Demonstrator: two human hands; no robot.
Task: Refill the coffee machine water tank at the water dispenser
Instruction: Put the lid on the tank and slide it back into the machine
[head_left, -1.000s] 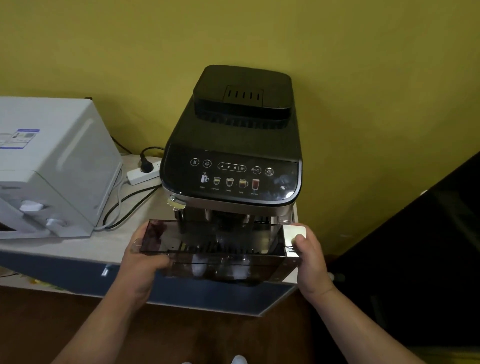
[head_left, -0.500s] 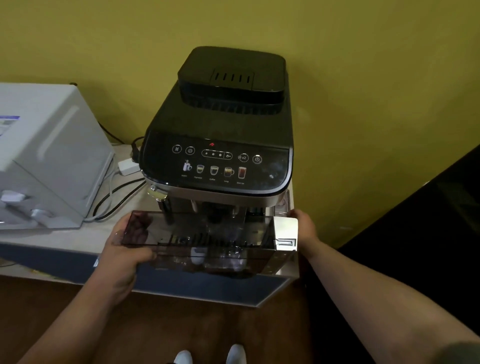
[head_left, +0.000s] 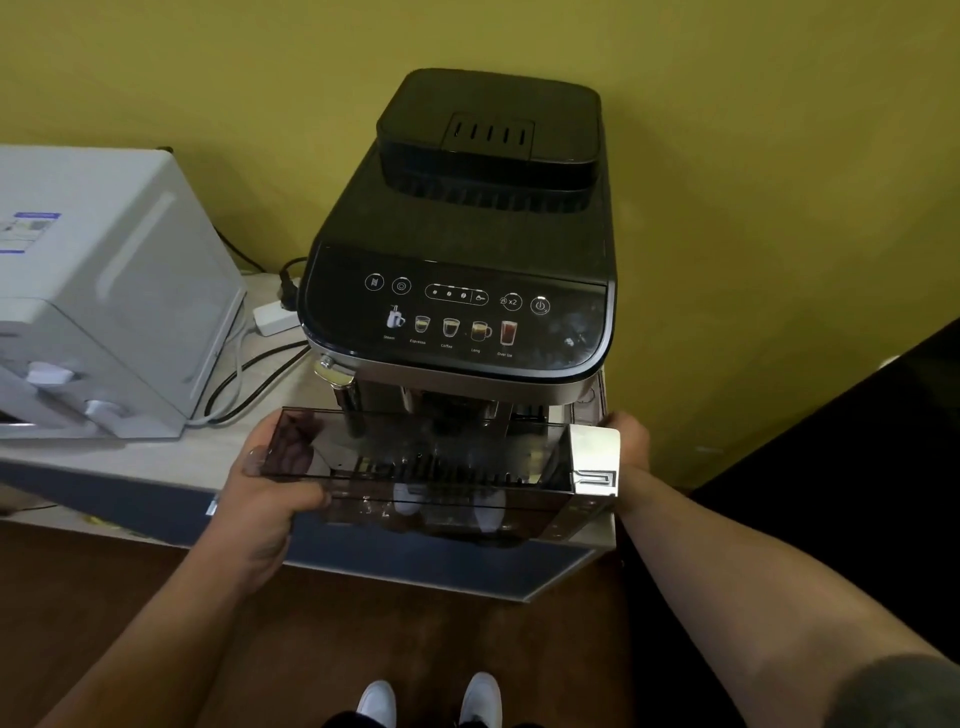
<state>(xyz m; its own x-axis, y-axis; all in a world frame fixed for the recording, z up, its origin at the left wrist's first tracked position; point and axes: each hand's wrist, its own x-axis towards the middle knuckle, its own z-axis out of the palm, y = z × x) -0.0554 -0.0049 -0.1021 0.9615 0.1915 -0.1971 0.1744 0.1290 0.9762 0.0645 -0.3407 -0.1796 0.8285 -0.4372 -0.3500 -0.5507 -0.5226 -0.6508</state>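
A black coffee machine (head_left: 467, 249) stands on a light counter against the yellow wall. In front of it I hold a smoky, see-through water tank (head_left: 447, 467) lying lengthwise, with a chrome end piece on its right. My left hand (head_left: 270, 488) grips the tank's left end, fingers showing through the plastic. My right hand (head_left: 631, 441) is behind the chrome end, mostly hidden by it, holding that side.
A white appliance (head_left: 104, 312) sits on the counter (head_left: 156, 462) to the left. A white power strip (head_left: 272, 317) and cables lie between it and the machine. A dark surface fills the right edge. My white shoes show on the brown floor below.
My right hand has slid from the front of the chrome end to behind it. The tank stays level in front of the machine while the camera view shifts slightly.
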